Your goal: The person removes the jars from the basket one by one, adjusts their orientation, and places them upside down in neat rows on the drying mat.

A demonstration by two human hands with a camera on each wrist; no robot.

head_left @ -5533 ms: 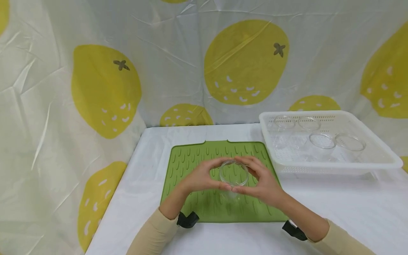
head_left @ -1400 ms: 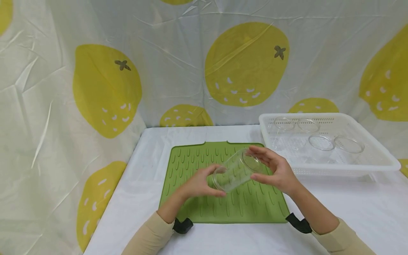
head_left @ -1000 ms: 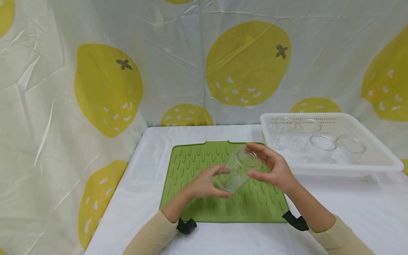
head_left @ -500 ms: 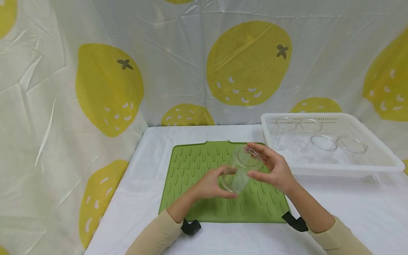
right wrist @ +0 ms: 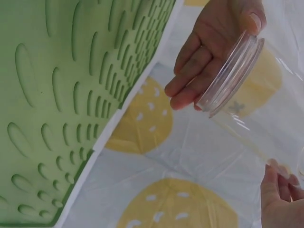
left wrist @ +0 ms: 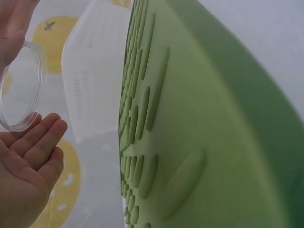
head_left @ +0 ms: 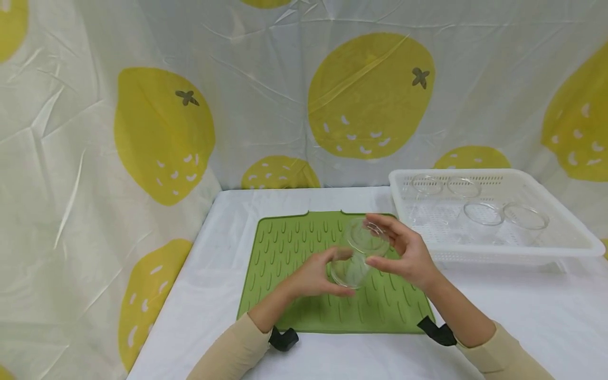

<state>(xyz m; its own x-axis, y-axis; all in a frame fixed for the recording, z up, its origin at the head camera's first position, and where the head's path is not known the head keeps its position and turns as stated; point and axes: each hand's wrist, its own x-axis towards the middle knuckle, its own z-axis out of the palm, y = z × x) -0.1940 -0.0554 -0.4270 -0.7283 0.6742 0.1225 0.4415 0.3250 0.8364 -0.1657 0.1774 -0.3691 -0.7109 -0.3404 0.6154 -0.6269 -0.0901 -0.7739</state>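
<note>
A clear cylindrical drinking glass (head_left: 367,241) is held tilted above the green ribbed mat (head_left: 290,237), its upper end leaning right. My left hand (head_left: 313,274) holds the lower end, with thumb and fingers curved round either side. At the upper end, my right hand (head_left: 404,253) grips the glass between thumb and fingers. In the right wrist view, the left hand (right wrist: 213,52) sits at a thick, stepped end of the glass (right wrist: 237,80), with the right hand (right wrist: 282,202) at the other end. The left wrist view shows the thick round end (left wrist: 40,85) between both hands.
A white perforated plastic basket (head_left: 503,248) stands on the right, with several similar clear glasses upright inside. White cloth (head_left: 228,237) covers the table. Behind and to the left hangs a pale curtain (head_left: 266,95) with lemon prints.
The glass was upright with both hands round its rim, then lay strongly tilted. The left hand and lower end have since shifted right, making it steeper; lately almost nothing moves.
</note>
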